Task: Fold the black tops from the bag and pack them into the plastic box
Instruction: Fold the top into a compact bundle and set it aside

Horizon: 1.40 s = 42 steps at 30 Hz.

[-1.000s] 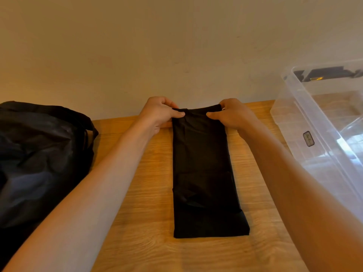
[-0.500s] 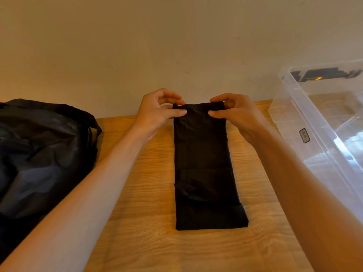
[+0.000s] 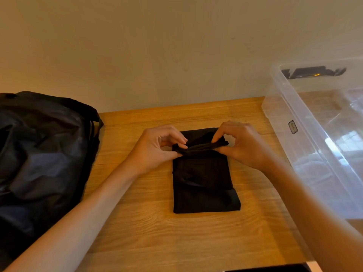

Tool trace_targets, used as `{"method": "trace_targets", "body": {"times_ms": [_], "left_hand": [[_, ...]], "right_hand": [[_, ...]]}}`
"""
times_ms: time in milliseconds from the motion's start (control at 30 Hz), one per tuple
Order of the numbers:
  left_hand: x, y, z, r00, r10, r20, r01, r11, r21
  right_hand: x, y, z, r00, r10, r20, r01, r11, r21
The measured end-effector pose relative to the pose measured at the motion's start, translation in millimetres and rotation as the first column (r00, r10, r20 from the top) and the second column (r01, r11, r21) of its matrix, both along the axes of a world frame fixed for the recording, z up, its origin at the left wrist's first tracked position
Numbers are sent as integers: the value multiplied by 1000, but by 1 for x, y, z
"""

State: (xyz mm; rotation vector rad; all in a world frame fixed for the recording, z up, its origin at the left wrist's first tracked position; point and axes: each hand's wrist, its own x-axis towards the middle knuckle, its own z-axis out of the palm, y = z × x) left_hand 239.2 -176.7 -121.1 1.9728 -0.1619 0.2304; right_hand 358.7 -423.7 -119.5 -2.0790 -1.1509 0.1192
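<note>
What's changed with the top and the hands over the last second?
The left hand and right hand kept pinching the far end of the black top, lifted it and drew it back toward the person, starting a fold over the middle. Nothing was let go. The bag, the plastic box and the top's near end on the table stayed put.

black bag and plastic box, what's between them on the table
In the head view, the black top lies between them on the wooden table, its lifted edge pinched by the left hand and right hand.
</note>
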Motion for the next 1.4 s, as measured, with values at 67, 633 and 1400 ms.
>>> {"method": "trace_targets", "body": {"times_ms": [67, 633, 1400], "left_hand": [[-3, -1, -2, 1000, -3, 12, 2, 1000, 27], [-12, -9, -5, 985, 82, 152, -125, 945, 303], [-50, -20, 12, 997, -72, 34, 44, 852, 521]], "right_hand": [[-2, -2, -3, 999, 13, 41, -13, 1000, 2], [-18, -10, 0, 975, -71, 211, 56, 996, 73], [-81, -23, 9, 995, -26, 95, 36, 993, -111]]}}
